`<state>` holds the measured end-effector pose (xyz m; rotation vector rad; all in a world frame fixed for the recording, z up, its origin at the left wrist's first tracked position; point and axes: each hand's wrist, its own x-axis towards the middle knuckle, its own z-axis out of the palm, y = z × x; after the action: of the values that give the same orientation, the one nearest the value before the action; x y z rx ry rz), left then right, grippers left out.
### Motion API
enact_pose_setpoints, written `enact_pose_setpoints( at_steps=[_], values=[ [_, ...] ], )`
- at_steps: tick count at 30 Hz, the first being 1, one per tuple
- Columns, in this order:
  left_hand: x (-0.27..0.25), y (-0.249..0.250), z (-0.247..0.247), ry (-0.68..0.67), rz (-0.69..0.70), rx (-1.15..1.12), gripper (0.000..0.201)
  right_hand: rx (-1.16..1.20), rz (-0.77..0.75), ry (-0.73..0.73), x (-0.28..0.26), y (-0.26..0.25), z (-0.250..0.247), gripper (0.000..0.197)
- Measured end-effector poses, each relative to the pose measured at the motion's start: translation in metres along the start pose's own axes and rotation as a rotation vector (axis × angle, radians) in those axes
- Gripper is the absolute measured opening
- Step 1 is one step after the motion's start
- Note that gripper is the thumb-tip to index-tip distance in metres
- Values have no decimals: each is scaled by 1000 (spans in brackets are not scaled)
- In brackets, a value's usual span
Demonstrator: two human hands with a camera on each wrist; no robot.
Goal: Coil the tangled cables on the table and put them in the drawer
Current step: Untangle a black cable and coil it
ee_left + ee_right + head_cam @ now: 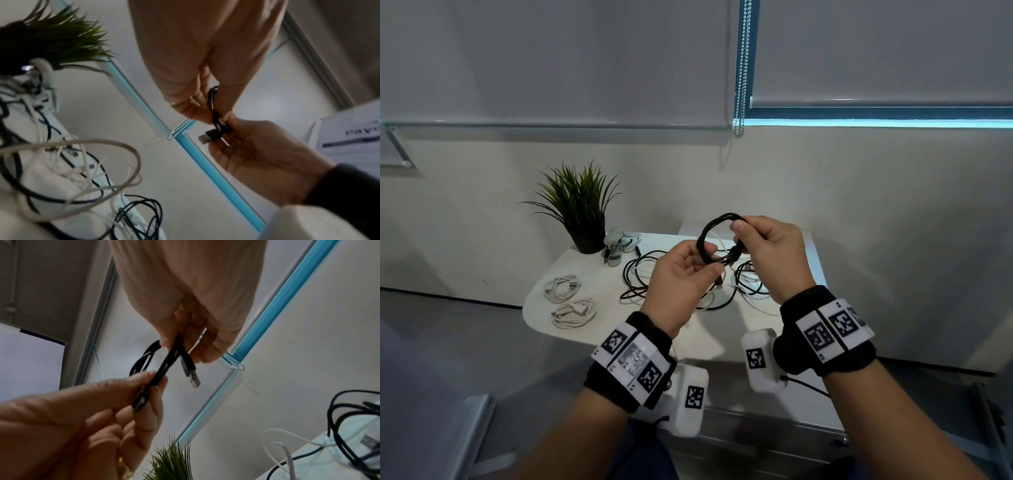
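A black cable [717, 226], wound into a small coil, is held up above the white table [602, 291] between both hands. My left hand [710, 258] pinches the coil's lower left side. My right hand [739, 236] grips its right side, thumb on top. In the right wrist view the cable [164, 368] runs between the two hands and its USB plug [192, 378] hangs free. The left wrist view shows the same plug [209, 137] below the fingers. A tangle of black and white cables [643, 281] lies on the table under the hands.
Two coiled white cables [561, 286] [575, 313] lie at the table's left front. A potted plant [580, 209] and a stapler [616, 248] stand at the back left. A grey cabinet top [774, 423] sits below my wrists. A blind's bead chain [741, 68] hangs on the wall.
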<state>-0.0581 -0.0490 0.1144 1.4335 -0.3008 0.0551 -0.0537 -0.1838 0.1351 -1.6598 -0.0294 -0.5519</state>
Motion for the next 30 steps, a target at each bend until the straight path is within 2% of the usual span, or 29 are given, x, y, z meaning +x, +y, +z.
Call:
enact_pose_setpoints(
  at_steps=[4,9,14,20,23,26,30],
  values=[
    [-1,1,1,77,111,19,26,1,27,-79,0,-1,1,20],
    [6,4,-6,196,157,-93,31,18,139,-186,-3,3,-1,20],
    [8,1,-16,128,206,38,26,55,196,-180,0,7,-2,18],
    [12,-6,-22,32,157,238,25,381,453,-169,-1,7,-4,12],
    [14,-11,-23,42,129,279,29,536,568,-194,1,4,-8,9],
    [16,-11,-20,65,111,221,29,632,566,-248,2,2,-9,16],
    [15,-6,-14,55,94,122,26,635,449,-216,3,0,-7,17]
  ],
)
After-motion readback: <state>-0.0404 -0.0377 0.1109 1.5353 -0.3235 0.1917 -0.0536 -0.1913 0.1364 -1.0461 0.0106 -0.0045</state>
